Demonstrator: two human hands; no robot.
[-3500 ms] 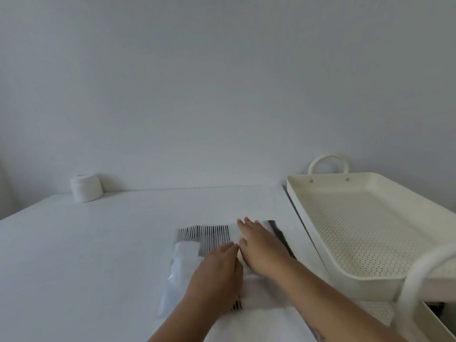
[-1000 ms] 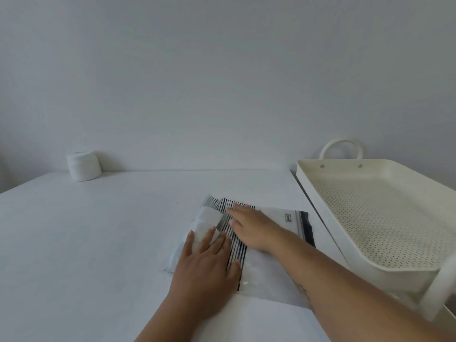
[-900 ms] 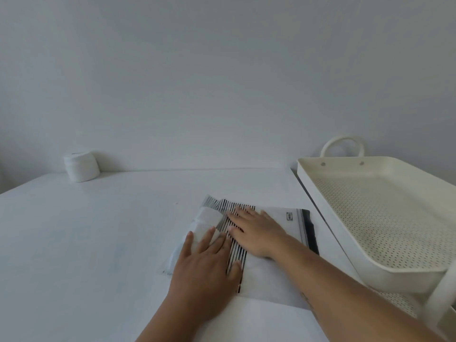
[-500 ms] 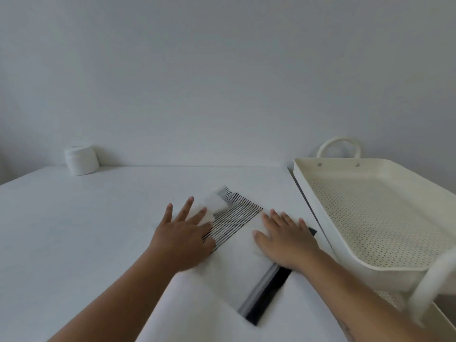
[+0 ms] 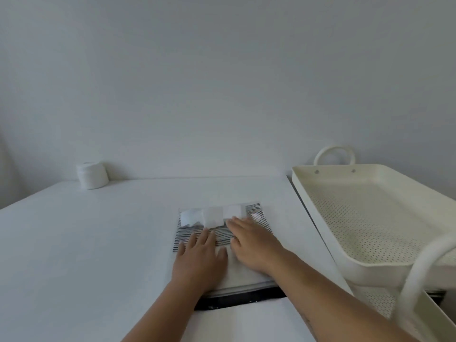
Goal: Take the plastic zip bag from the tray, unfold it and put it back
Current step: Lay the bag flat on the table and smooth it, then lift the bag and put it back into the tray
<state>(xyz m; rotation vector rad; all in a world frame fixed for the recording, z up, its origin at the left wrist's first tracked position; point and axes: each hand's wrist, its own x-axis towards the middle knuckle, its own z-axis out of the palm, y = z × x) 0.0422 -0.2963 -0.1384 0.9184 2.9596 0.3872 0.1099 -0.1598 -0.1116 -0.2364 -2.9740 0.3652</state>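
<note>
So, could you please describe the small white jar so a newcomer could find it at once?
Start at the white table and follow its far edge leftwards to the wall. There stands the jar, a squat white cylinder, alone and well away from the bag under both hands and the cream tray on the right.

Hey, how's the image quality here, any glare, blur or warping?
Head view: soft, even light with faint shadows; a small glare patch on the striped clear plastic zip bag; the cream perforated metal tray bows from wide-angle distortion; its near white handle looks soft.
</note>
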